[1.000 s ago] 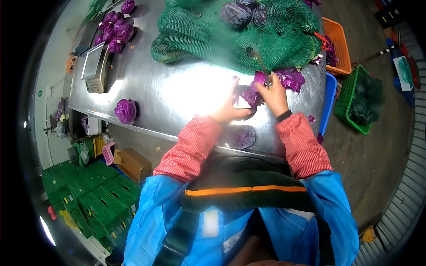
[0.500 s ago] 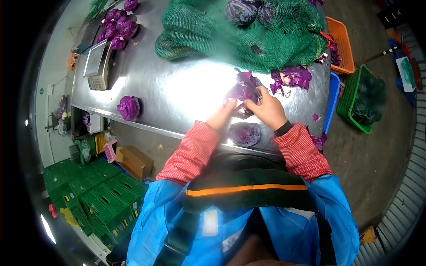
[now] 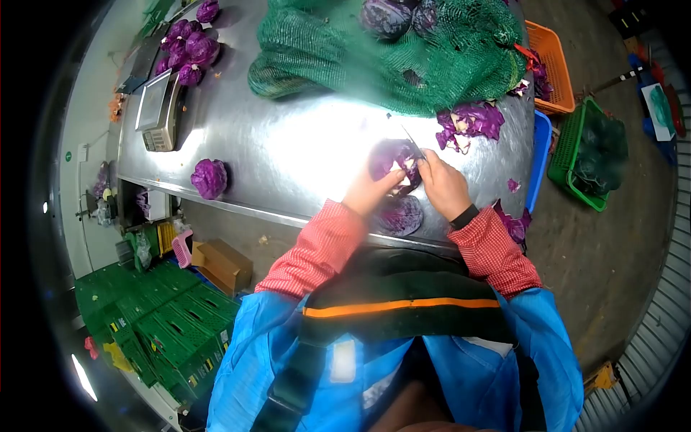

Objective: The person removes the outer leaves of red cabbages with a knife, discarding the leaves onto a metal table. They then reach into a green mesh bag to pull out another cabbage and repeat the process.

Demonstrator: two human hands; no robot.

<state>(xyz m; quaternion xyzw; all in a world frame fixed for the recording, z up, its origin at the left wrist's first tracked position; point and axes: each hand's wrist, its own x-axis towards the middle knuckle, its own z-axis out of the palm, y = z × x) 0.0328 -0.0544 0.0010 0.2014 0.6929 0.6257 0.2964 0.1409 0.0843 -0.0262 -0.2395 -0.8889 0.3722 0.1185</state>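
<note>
On the steel table (image 3: 237,144), left fingers (image 3: 389,178) grip a red cabbage (image 3: 389,155); right fingers (image 3: 426,165) clasp a knife (image 3: 412,139), blade pointing away.

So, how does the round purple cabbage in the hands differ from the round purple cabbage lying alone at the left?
The held round purple cabbage is between the left hand and right hand; the lone round purple cabbage lies untouched. The held one sits in bright glare, the lone one in duller light. Both are purple and roundish.
</note>
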